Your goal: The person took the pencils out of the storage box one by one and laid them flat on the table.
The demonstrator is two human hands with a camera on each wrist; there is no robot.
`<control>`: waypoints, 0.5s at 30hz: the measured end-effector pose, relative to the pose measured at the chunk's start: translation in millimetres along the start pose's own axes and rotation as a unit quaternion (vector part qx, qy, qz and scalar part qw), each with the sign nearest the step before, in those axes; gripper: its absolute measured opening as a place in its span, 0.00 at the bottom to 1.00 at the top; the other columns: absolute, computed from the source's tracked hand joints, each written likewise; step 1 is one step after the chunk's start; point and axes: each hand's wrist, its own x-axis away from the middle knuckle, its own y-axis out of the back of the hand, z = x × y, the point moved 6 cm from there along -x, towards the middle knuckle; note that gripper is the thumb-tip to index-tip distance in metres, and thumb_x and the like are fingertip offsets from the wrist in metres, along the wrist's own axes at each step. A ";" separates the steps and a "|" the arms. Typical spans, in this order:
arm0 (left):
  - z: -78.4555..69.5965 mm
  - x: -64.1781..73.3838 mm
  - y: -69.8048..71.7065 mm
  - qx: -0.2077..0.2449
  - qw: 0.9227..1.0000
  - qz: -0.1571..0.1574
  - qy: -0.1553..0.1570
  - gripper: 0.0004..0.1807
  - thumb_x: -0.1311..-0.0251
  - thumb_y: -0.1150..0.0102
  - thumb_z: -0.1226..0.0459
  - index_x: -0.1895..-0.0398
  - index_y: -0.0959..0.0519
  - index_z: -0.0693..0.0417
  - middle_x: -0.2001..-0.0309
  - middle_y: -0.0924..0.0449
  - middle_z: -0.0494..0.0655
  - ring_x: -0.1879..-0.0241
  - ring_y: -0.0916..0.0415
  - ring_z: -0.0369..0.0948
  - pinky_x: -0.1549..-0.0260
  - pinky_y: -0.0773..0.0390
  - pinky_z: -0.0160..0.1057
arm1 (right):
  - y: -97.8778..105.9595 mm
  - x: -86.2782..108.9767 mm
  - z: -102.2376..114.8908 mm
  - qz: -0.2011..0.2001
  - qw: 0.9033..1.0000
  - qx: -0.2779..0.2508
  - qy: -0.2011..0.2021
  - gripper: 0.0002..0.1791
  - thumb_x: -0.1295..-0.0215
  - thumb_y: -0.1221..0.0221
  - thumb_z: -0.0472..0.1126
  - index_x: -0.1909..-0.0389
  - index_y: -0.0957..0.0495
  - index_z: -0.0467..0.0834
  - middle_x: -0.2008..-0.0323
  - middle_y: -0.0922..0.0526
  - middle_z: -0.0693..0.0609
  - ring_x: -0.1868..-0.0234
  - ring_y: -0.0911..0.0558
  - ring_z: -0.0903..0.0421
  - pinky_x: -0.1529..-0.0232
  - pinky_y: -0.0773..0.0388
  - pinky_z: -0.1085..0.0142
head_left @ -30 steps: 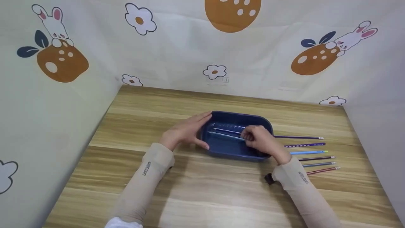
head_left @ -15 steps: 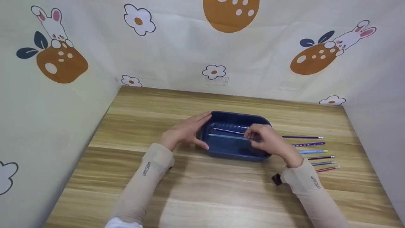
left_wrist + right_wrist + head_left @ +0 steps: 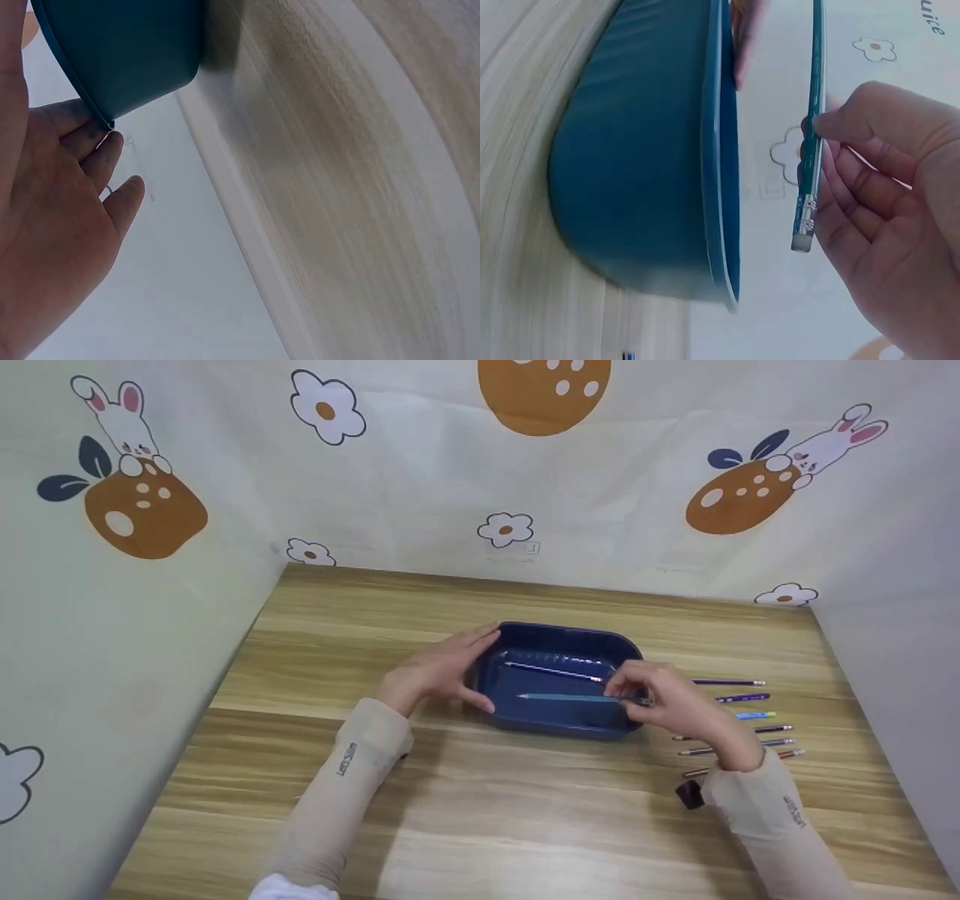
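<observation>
My right hand [image 3: 667,697] pinches a teal pencil [image 3: 566,697] between thumb and fingers. In the right wrist view the pencil [image 3: 817,67] stands out above the rim of the blue plastic box [image 3: 645,150], its white eraser end near the palm. My left hand [image 3: 442,667] rests against the left end of the box [image 3: 555,727], fingers straight and thumb spread apart; in the left wrist view its fingertips touch the box rim [image 3: 75,82]. One dark pencil [image 3: 551,671] with an eraser end lies inside the box.
Several pencils lie in a row to the right of the box, including a light blue one [image 3: 756,715] and a red one [image 3: 791,754]; my right hand and wrist partly cover them. Patterned cloth walls [image 3: 420,495] stand around the wooden table [image 3: 487,825].
My right hand has moved right and toward the near side with the teal pencil, whose tip has also shifted right inside the box outline. The left hand has stayed at the box.
</observation>
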 end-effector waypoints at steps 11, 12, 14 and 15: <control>0.7 -0.5 -0.1 0.007 1.000 0.004 -0.003 0.69 0.58 0.30 0.33 0.19 0.57 0.48 0.17 0.65 0.42 0.19 0.61 0.45 0.20 0.53 0.47 | 20.8 49.6 -13.2 -0.007 0.998 -0.057 0.015 0.17 0.48 0.39 0.19 0.61 0.18 0.41 0.65 0.14 0.48 0.65 0.19 0.67 0.60 0.20 0.77; 0.6 -0.5 0.1 0.009 1.000 0.004 -0.002 0.69 0.58 0.30 0.33 0.19 0.57 0.48 0.17 0.65 0.42 0.19 0.61 0.45 0.20 0.53 0.47 | 22.5 54.6 -14.6 -0.009 0.998 -0.066 0.018 0.18 0.48 0.39 0.18 0.62 0.18 0.41 0.66 0.15 0.48 0.65 0.19 0.67 0.60 0.20 0.78; 0.1 -0.4 0.3 0.010 1.000 0.006 -0.003 0.69 0.58 0.29 0.33 0.19 0.57 0.49 0.17 0.65 0.41 0.19 0.61 0.45 0.20 0.53 0.47 | 26.3 64.7 -16.5 -0.012 0.996 -0.087 0.024 0.18 0.48 0.40 0.17 0.61 0.19 0.40 0.65 0.15 0.48 0.65 0.19 0.66 0.60 0.21 0.78; -0.3 -0.3 0.3 0.010 1.000 0.006 -0.005 0.69 0.58 0.29 0.34 0.19 0.57 0.49 0.17 0.65 0.42 0.19 0.61 0.45 0.20 0.53 0.47 | 28.0 69.7 -17.5 -0.013 0.995 -0.098 0.028 0.18 0.49 0.40 0.16 0.62 0.19 0.39 0.65 0.15 0.49 0.65 0.19 0.65 0.60 0.21 0.79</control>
